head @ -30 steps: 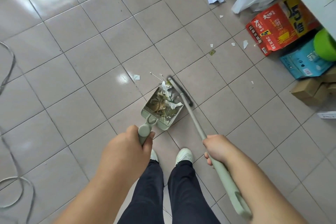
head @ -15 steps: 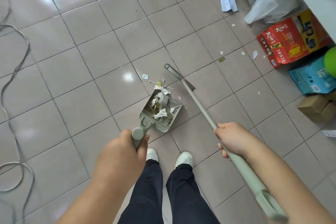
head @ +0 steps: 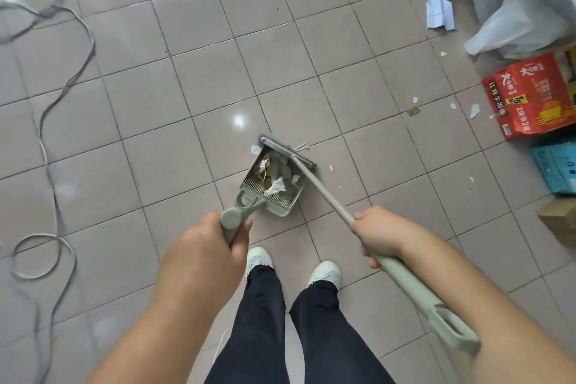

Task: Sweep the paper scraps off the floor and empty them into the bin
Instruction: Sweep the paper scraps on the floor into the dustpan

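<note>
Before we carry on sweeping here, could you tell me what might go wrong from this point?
1. The pale green plastic dustpan is heaped with scraps; tilting it could spill them.
2. Small white paper scraps by the red cardboard box may get missed.
3. The loose grey cable left of the feet is a possible trip hazard.

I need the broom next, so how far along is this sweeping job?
Done: a heap of scraps already lies in the dustpan. In hand: the left hand grips its handle while the right hand holds the broom at the pan's mouth. Left: loose scraps by the red box and beside the pan, and emptying; no bin is in view.
</note>
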Action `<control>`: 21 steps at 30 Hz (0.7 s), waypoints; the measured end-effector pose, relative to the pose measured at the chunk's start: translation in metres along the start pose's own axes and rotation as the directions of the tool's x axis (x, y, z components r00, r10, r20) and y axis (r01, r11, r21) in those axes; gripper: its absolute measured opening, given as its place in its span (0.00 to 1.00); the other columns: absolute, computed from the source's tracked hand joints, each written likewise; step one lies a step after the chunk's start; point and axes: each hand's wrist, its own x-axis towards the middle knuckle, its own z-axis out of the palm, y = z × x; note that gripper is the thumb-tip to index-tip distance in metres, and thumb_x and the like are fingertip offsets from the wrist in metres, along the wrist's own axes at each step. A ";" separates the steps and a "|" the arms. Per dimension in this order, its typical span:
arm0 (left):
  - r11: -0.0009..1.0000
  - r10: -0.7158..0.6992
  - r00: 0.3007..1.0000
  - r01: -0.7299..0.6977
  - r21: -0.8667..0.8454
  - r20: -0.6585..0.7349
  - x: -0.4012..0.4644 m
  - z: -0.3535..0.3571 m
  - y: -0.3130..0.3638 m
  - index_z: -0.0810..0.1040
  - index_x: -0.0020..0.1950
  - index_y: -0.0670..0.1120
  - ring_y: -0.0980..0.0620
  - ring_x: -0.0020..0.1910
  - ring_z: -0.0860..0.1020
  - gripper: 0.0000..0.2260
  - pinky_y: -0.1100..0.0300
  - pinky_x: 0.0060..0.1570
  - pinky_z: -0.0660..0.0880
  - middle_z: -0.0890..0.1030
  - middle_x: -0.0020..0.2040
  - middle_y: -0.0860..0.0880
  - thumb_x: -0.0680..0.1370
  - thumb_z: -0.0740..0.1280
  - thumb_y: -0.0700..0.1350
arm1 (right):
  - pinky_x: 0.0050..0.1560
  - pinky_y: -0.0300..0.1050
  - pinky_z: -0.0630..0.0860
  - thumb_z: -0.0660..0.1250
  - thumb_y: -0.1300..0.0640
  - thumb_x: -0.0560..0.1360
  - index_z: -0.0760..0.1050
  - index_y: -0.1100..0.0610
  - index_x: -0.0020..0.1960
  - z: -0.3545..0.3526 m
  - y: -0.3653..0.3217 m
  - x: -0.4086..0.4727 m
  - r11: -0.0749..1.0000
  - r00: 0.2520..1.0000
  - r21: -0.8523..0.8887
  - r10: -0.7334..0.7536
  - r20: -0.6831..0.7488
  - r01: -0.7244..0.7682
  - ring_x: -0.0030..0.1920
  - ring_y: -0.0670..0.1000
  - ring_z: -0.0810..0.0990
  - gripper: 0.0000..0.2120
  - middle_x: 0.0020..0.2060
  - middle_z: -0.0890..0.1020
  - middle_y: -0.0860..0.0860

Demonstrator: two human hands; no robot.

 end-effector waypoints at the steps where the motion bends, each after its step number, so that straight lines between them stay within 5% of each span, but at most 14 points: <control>1: 1.000 0.002 1.000 -0.002 -0.006 0.003 0.000 0.000 -0.001 0.68 0.41 0.46 0.43 0.34 0.70 0.17 0.55 0.33 0.67 0.69 0.29 0.52 0.77 0.56 0.59 | 0.20 0.32 0.68 0.53 0.62 0.79 0.72 0.61 0.50 -0.001 0.005 -0.009 0.999 1.000 -0.018 -0.027 -0.009 0.026 0.13 0.49 0.70 0.09 0.29 0.74 0.57; 11: 0.997 -0.011 0.998 0.007 -0.075 -0.054 -0.003 -0.002 -0.018 0.72 0.44 0.45 0.43 0.34 0.70 0.17 0.54 0.34 0.70 0.71 0.31 0.49 0.77 0.57 0.58 | 0.21 0.33 0.69 0.55 0.63 0.77 0.70 0.60 0.42 0.002 -0.027 0.013 0.994 0.979 -0.051 -0.101 -0.179 0.093 0.20 0.50 0.73 0.07 0.28 0.74 0.55; 15: 0.998 -0.031 0.998 0.028 -0.057 -0.046 0.002 -0.005 -0.022 0.72 0.45 0.45 0.44 0.34 0.69 0.17 0.55 0.34 0.68 0.70 0.31 0.50 0.77 0.56 0.59 | 0.35 0.44 0.78 0.53 0.65 0.78 0.70 0.64 0.46 0.018 -0.048 0.038 0.994 0.990 -0.079 -0.089 -0.108 0.081 0.29 0.57 0.77 0.08 0.29 0.74 0.58; 21: 0.998 -0.027 0.999 0.026 -0.059 -0.029 0.004 -0.007 -0.023 0.70 0.44 0.45 0.44 0.34 0.68 0.17 0.56 0.33 0.65 0.67 0.29 0.52 0.77 0.56 0.59 | 0.19 0.32 0.69 0.52 0.63 0.78 0.71 0.65 0.54 0.041 -0.033 0.020 0.997 1.000 -0.069 -0.018 0.009 0.019 0.12 0.49 0.70 0.11 0.28 0.73 0.58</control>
